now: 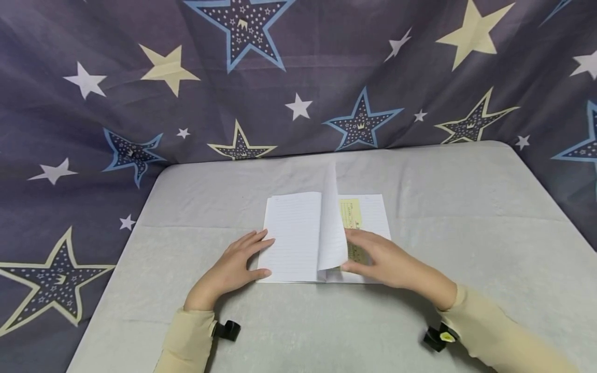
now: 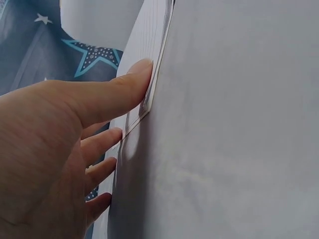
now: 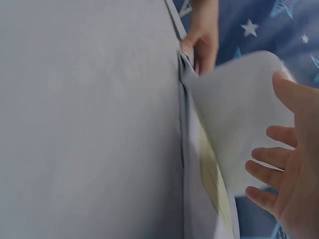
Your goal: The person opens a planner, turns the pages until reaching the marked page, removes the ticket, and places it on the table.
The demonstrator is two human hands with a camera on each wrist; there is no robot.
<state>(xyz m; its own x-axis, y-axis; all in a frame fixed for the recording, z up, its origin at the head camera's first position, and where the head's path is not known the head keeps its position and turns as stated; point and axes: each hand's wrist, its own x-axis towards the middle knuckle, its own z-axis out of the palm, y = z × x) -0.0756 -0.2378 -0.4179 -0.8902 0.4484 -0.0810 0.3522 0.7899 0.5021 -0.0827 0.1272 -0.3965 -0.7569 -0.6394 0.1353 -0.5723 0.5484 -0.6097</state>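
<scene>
An open notebook with lined pages lies on the grey-covered table. One page stands raised near its middle, tilted to the right. A yellow printed slip lies on the right-hand page, partly hidden by the raised page and my hand. My left hand rests at the notebook's left edge, its fingers spread; the left wrist view shows the thumb on the page near a corner. My right hand is beside the raised page, fingers and thumb apart and loosely bent, the fingertips touching or very near the sheet.
The grey cloth covers the tabletop around the notebook. A dark curtain with stars hangs behind the table and at both sides. Black wrist-worn devices sit at both sleeves.
</scene>
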